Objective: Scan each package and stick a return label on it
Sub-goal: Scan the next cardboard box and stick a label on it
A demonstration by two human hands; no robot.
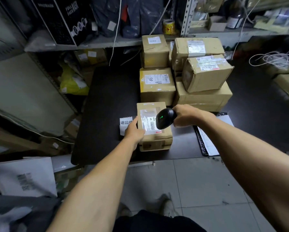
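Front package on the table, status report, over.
Right hand grips scanner, aimed at front package label. Left hand steadies the package's left side. Return label sheet beside it, not yet stuck. Nothing blocking.

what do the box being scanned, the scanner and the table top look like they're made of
The box looks like brown corrugated cardboard, matte, with creased edges, glossy clear tape and a white paper label on top. The scanner looks like black moulded plastic with a slight sheen; a green light shows on its head. The table top is dark, smooth and matte, perhaps laminate or a mat; the material cannot be told.
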